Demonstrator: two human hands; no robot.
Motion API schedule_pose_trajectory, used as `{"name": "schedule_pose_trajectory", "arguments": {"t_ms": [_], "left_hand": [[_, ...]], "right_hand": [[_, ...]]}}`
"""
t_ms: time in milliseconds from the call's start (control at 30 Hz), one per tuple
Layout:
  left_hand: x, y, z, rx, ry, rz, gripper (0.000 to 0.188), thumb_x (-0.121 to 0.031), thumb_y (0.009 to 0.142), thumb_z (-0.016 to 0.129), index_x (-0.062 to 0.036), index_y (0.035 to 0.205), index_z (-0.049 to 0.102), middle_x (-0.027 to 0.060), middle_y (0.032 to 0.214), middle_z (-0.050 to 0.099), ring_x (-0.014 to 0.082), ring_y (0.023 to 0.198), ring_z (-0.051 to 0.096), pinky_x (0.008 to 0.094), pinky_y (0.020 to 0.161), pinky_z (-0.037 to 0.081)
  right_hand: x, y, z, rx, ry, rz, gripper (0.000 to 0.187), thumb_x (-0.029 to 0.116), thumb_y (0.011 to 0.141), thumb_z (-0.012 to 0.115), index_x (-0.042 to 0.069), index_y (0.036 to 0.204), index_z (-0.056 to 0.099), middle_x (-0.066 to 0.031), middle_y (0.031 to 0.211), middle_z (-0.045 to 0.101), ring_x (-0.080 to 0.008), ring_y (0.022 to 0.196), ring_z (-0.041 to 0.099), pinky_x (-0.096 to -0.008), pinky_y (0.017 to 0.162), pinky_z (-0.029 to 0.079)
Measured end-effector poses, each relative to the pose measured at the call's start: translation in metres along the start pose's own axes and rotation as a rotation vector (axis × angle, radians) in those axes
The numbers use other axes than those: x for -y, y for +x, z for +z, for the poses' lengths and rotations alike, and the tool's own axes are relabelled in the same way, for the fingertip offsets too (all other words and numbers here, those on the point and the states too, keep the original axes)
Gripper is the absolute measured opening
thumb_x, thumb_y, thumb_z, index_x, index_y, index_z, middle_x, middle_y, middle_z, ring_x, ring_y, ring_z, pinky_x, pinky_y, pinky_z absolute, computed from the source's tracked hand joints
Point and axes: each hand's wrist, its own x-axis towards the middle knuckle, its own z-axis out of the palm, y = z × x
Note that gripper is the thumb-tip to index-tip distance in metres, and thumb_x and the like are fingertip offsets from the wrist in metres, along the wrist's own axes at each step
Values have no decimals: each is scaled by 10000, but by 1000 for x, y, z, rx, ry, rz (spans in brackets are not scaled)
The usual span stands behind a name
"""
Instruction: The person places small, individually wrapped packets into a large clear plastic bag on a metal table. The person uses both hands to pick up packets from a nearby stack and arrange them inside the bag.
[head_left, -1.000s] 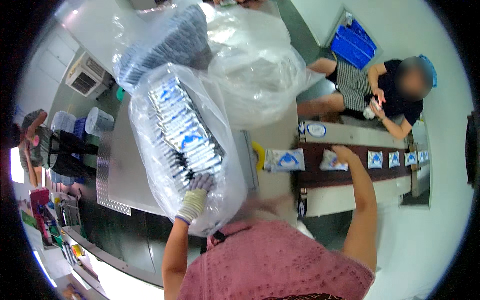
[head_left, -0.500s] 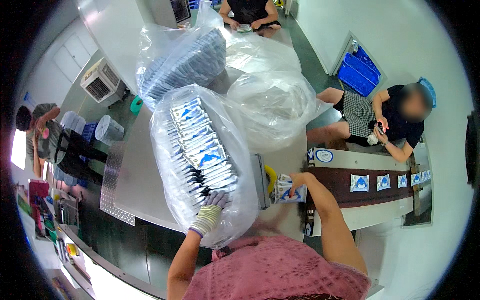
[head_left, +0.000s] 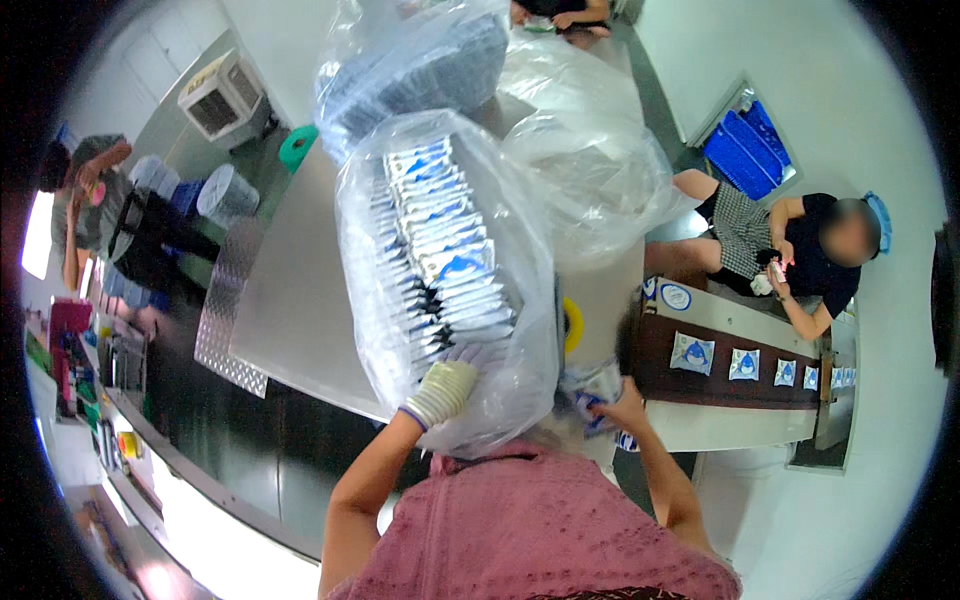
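A large clear plastic bag (head_left: 375, 320) lies open on the table, with small white and blue packets (head_left: 455, 235) standing in tight rows inside it. My left hand (head_left: 448, 388), in a pale glove with a striped cuff, reaches into the bag's near end. Its fingers lie outstretched against the last packets, partly blurred. Bare and to the right of the bag, my right hand (head_left: 624, 408) grips a few sachet-like packets (head_left: 594, 384) beside the conveyor's near end. Motion smears these packets, so I cannot tell how many there are.
A dark conveyor belt (head_left: 655, 362) carries a line of packets at right, with a seated person (head_left: 825, 250) behind it. Another filled bag (head_left: 420, 75) and a loose clear bag (head_left: 590, 180) cover the table's far side. A yellow tape roll (head_left: 573, 324) sits beside my bag.
The view has shifted, so the table appears higher and further right. My right hand has lifted packets from beside the belt and drawn them nearer. My left hand stays in the bag.
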Motion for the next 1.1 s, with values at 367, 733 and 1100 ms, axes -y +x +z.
{"name": "schedule_pose_trajectory", "arguments": {"t_ms": [367, 733, 1100], "left_hand": [[-27, 8, -11, 66, -64, 105, 595, -219, 808, 533, -72, 1363, 374, 170, 1288, 491, 362, 1170, 474, 466, 982, 369], [19, 31, -55, -587, 83, -298, 762, -267, 732, 703, -9, 1351, 343, 222, 1403, 311, 442, 1316, 259, 528, 1055, 266], [37, 68, -39, -384, 174, -382, 961, -327, 626, 780, -50, 1401, 284, 235, 1413, 287, 424, 1318, 267, 526, 1058, 253]], "right_hand": [[312, 34, -58, 157, -31, -977, 879, 317, 551, 830, 3, 1257, 411, -175, 1114, 573, -347, 1055, 558, -431, 936, 423], [302, 116, 37, 59, -767, -1139, 1119, 389, 525, 847, 14, 1407, 268, -162, 1475, 230, -321, 1394, 158, -524, 1122, 139], [129, 72, -17, -259, 190, -581, 564, 271, 886, 580, -7, 1331, 371, -217, 1369, 366, -366, 1274, 352, -421, 1064, 275]]}}
